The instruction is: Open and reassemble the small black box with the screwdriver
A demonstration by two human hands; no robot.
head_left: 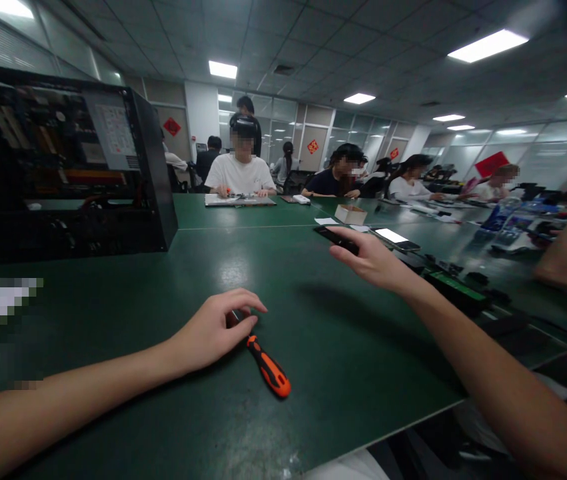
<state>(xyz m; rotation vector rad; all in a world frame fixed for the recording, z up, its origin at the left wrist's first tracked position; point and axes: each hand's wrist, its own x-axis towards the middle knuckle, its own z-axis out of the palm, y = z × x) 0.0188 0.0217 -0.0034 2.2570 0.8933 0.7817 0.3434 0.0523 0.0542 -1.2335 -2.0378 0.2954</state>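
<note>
Centrally, orange-and-black screwdriver (266, 365) lies flat on green table (163, 400), near its front edge; left hand (213, 330) rests over the shaft end, thumb and forefinger pinching it. Right hand (370, 260) reaches out past it, fingers closed around a dark phone (336, 238). Open computer case (63, 167) stands far left, well apart

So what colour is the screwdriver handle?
Orange and black, seen in the head view: the screwdriver under the left hand.

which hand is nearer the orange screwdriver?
Left. The left hand rests on the shaft end of the orange screwdriver, fingertips touching it. The right hand is farther up the table, on a dark phone.
</note>
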